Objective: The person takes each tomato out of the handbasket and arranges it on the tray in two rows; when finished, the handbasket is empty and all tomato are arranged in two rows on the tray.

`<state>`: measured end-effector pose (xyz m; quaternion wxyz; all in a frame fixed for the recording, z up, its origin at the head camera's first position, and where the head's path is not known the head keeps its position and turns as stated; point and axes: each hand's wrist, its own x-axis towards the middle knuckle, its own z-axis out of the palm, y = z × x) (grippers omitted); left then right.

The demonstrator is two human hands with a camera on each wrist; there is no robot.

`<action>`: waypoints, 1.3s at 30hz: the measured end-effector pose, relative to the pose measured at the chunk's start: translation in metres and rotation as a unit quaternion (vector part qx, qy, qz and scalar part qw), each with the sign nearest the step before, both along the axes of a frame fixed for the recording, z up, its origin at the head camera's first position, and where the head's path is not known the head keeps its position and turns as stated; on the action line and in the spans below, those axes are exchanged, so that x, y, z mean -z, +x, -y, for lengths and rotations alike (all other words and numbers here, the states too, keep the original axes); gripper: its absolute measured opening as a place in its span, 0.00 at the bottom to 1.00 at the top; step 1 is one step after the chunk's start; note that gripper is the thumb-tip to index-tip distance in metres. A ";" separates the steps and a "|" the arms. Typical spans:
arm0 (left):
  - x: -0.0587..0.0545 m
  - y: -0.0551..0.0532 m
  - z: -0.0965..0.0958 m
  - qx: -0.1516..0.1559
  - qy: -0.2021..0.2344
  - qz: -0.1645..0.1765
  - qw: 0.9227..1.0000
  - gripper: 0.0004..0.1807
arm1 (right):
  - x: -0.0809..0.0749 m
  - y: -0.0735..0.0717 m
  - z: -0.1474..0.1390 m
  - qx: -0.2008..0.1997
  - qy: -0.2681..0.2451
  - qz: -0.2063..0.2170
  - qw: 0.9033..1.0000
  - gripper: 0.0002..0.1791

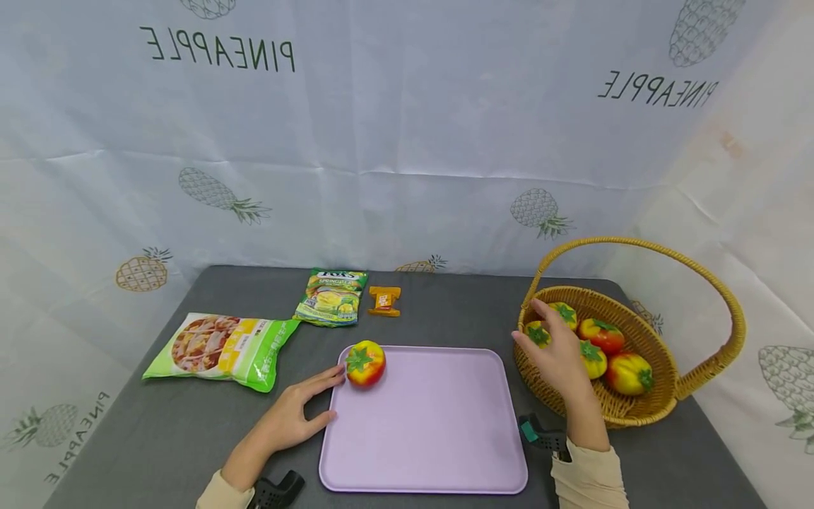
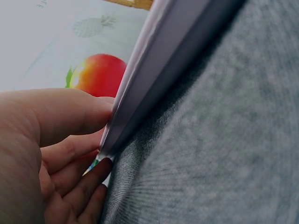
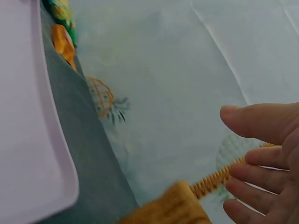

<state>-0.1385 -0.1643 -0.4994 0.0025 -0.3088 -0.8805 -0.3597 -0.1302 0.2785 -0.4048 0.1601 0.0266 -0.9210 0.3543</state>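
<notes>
A lilac tray (image 1: 426, 424) lies on the table, with one red-and-yellow toy fruit (image 1: 365, 364), topped by a green star-shaped leaf, in its far left corner. Along the tray's left edge rests my left hand (image 1: 294, 413), thumb and fingers spread; in the left wrist view the thumb touches the rim. My right hand (image 1: 559, 357) hovers over the left side of a wicker basket (image 1: 664, 382), fingers apart and holding nothing. Several similar fruits (image 1: 626, 373) sit in the basket, some partly covered by that hand. In the right wrist view the palm and fingers (image 3: 252, 186) look loosely extended.
A tall handle (image 1: 636, 242) arches over the basket. Left of the tray lies a green-and-white food bag (image 1: 222, 350). Behind it are a green soup packet (image 1: 332, 297) and a small orange packet (image 1: 384, 301). A pineapple-print cloth (image 1: 407, 141) hangs behind the grey table (image 1: 445, 318).
</notes>
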 end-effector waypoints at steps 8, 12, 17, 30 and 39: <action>0.001 0.001 0.000 0.000 -0.001 -0.001 1.000 0.28 | -0.001 0.002 -0.026 0.022 0.022 0.078 0.996 0.40; 0.001 0.000 0.000 0.003 0.003 -0.003 1.000 0.28 | 0.003 0.001 -0.030 0.024 0.056 0.130 0.990 0.42; 0.001 0.001 0.001 0.002 0.004 -0.003 1.000 0.28 | 0.008 -0.002 -0.030 0.024 0.078 0.146 0.986 0.41; 0.001 -0.002 0.001 0.007 0.001 -0.017 1.000 0.29 | 0.015 -0.006 -0.029 0.038 0.111 0.141 0.983 0.38; 0.001 -0.002 0.001 0.007 0.003 -0.012 1.000 0.29 | 0.013 -0.003 -0.027 0.039 0.128 0.128 0.983 0.36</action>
